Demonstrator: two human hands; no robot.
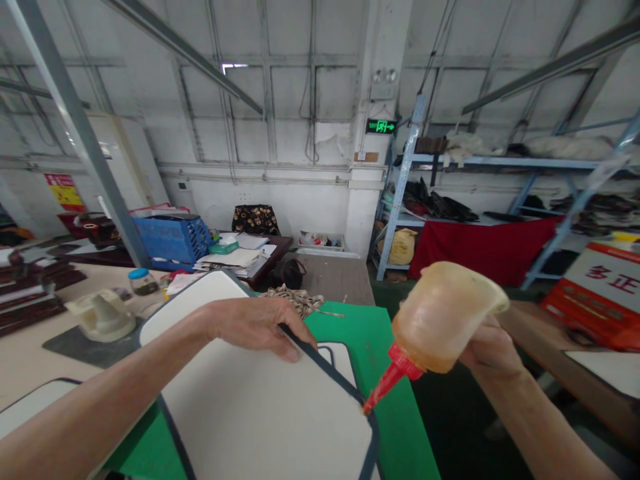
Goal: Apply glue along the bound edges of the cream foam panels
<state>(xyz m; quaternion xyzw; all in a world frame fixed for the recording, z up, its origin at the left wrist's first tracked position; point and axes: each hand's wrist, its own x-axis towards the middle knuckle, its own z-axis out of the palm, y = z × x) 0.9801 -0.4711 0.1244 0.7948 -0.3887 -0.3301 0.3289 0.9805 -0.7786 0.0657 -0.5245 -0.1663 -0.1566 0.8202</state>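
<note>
A white panel [270,413] with dark edging [333,373] was at six o'clock, over a green tabletop [373,327]. Toward seven o'clock, the left hand [255,327] gripped that edging, its thumb against the white face. At four o'clock, the right hand [493,350] was closed around a cloudy bottle [440,320], tipped so that its red nozzle [393,380] met the edging near the panel's corner. Past the panel lay a heap of strips [300,300]; near nine o'clock stood a blue-lidded jar [143,283], then a blue crate [173,240]. Farther off, a shelf rack [400,193] stood toward two o'clock, and a green exit sign [381,126] glowed at one o'clock.
</note>
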